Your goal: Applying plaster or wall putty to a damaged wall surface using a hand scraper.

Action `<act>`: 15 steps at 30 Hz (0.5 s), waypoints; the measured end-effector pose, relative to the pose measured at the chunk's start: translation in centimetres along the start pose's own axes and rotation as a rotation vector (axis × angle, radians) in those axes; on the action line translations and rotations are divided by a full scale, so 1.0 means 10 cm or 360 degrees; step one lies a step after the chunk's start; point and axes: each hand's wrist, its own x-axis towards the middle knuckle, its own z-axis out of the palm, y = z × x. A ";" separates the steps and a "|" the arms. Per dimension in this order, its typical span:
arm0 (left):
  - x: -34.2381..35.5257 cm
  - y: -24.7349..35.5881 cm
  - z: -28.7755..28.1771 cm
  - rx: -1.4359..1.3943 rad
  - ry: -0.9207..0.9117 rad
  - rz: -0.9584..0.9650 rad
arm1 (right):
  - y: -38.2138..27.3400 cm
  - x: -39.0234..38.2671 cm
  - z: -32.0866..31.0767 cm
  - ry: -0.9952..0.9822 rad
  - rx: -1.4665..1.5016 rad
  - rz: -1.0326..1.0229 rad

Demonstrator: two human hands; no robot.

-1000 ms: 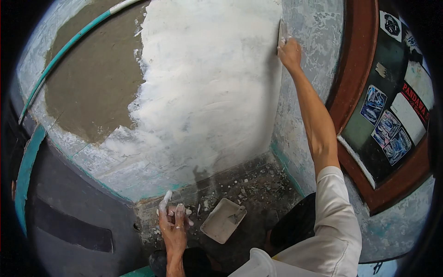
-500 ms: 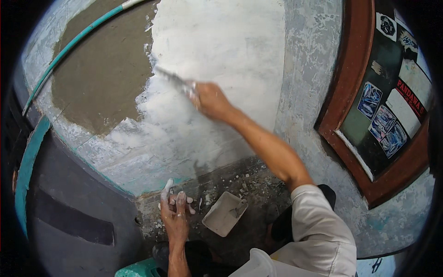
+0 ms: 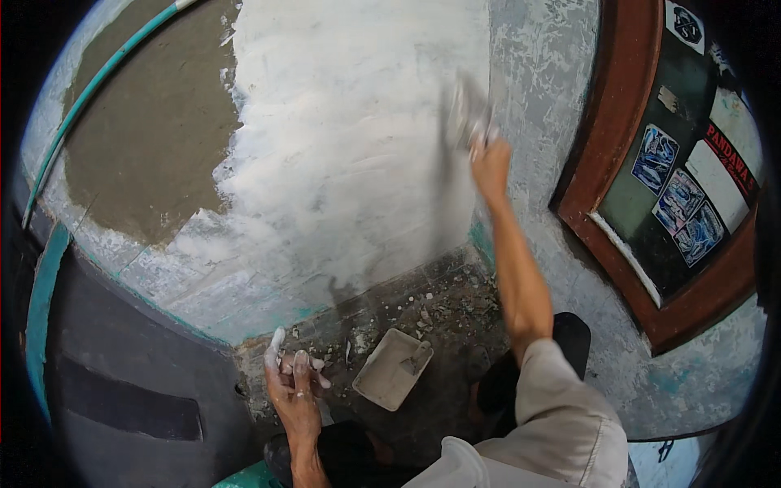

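Note:
My right hand [image 3: 490,169] grips a putty knife [image 3: 465,110], blurred by motion, against the right side of the white-coated wall [image 3: 342,154]. To the left, the white coat ends in a ragged edge beside a bare grey-brown plaster patch [image 3: 150,122]. My left hand [image 3: 296,400] hangs low, its fingers apart and partly bent, with white paste on the tips. Nothing shows in it. On the floor to its right sits a pale rectangular tub [image 3: 376,384], with a small scraper [image 3: 417,358] lying inside.
Crumbs and flakes of debris [image 3: 455,301] litter the floor along the wall's foot. A teal pipe [image 3: 89,93] curves across the upper left. At the right stands a brown wooden frame [image 3: 590,199] around a dark, stickered panel. A dark grey surface [image 3: 138,342] lies at the left.
My right hand has swept the putty knife rightward across the wall, from the ragged edge to the coat's right side. My left hand has shifted slightly left and down. The view has turned a little.

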 end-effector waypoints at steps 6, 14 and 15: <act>0.00 -0.03 0.05 0.0019 0.0013 0.0049 | 0.00 1.94 -0.01 0.0070 -0.0028 0.0104; 0.06 -0.10 0.04 0.0085 -0.0048 0.0028 | -1.01 1.88 0.38 -0.0149 0.0082 -0.0284; 0.08 -0.10 0.05 0.0128 -0.0126 0.0035 | -1.27 1.71 0.25 -0.0178 0.0249 -0.0396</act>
